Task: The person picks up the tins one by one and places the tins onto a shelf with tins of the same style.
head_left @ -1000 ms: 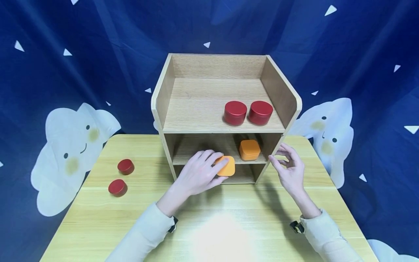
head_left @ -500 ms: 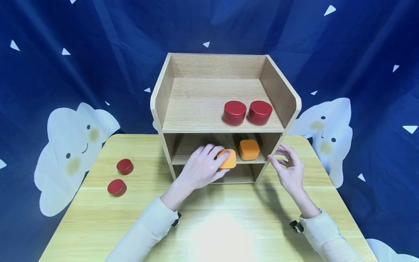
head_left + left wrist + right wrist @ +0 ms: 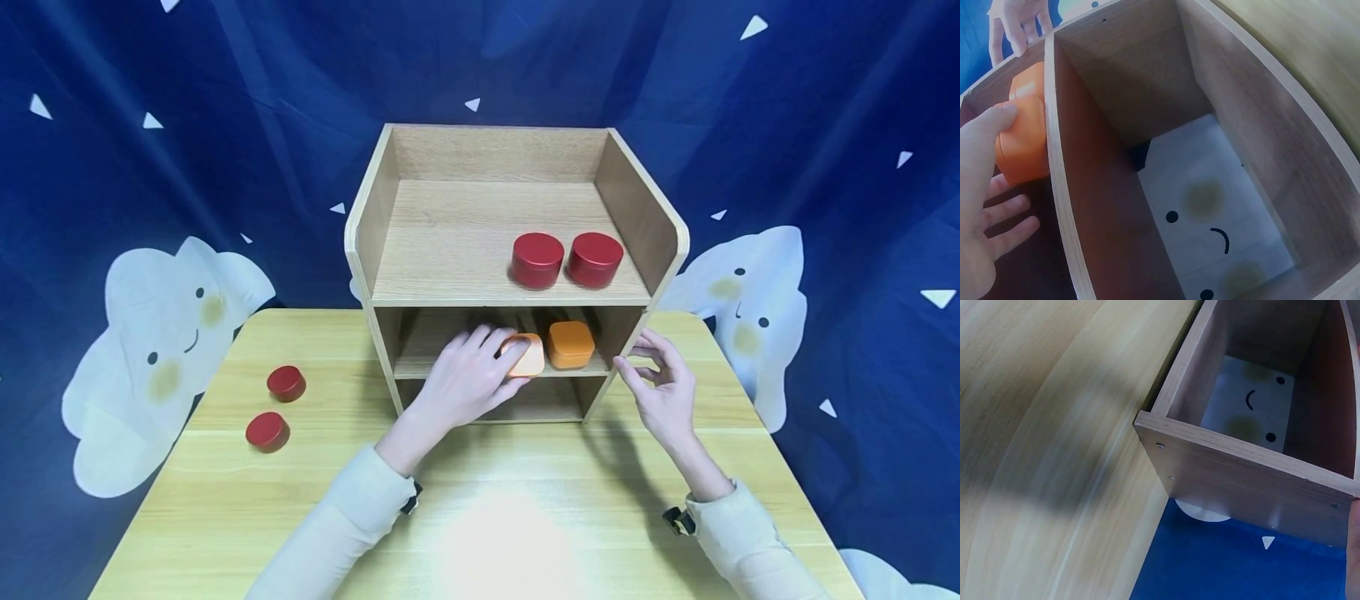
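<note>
The orange box [image 3: 533, 357] is at the mouth of the middle compartment, at the near edge of the middle shelf [image 3: 412, 357]; whether its base touches the board cannot be told. The left hand [image 3: 467, 382] holds it in a pinch: the thumb presses the near face, a finger lies over the top, and the other fingers are spread, clear of it. Just right of it stands the second orange box [image 3: 572, 345], upright; whether the two touch is unclear.

The step in hand looks like setting the held box beside its partner. The next move seems to call for sliding it a little farther in, level, then loosening the pinch without nudging the neighbour.

The right hand [image 3: 664, 387] is by the right side panel [image 3: 647, 218], its fingers apart and lightly bent, the tips near the front edge; it may be steadying the unit, though contact is uncertain.

Above, on the right of the top shelf [image 3: 450, 221], two red tins [image 3: 537, 261] stand side by side. Well to the left, two smaller red tins [image 3: 287, 383] are on the table [image 3: 195, 500].
</note>
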A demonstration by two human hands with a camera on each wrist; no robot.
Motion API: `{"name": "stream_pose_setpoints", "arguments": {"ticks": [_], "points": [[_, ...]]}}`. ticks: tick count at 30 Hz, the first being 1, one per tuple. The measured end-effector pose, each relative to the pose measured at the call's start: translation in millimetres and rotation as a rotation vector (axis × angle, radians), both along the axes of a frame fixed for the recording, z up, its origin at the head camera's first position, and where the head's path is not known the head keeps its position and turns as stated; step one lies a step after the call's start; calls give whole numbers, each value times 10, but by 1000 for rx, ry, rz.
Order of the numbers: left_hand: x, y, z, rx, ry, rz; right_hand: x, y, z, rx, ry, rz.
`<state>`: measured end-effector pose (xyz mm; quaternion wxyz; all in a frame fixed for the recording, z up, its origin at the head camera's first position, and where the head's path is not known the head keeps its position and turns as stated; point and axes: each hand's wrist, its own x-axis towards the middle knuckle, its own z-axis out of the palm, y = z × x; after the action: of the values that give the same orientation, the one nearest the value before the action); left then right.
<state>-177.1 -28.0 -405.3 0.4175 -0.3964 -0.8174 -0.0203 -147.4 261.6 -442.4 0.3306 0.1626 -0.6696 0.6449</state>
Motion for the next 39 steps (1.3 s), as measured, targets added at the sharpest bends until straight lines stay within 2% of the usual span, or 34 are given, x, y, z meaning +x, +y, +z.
{"name": "stream_pose_setpoints", "arguments": {"ticks": [11, 18, 25, 39], "points": [[21, 38, -21, -50, -74, 83, 4, 0, -13, -1, 9, 2], [15, 68, -48, -60, -91, 113, 2, 0, -7, 10, 9, -8], [-29, 91, -47, -55, -84, 118, 3, 1, -9, 4, 16, 9], [-57, 81, -48, -34, -137, 117, 9, -1, -11, 14, 10, -2]]}}
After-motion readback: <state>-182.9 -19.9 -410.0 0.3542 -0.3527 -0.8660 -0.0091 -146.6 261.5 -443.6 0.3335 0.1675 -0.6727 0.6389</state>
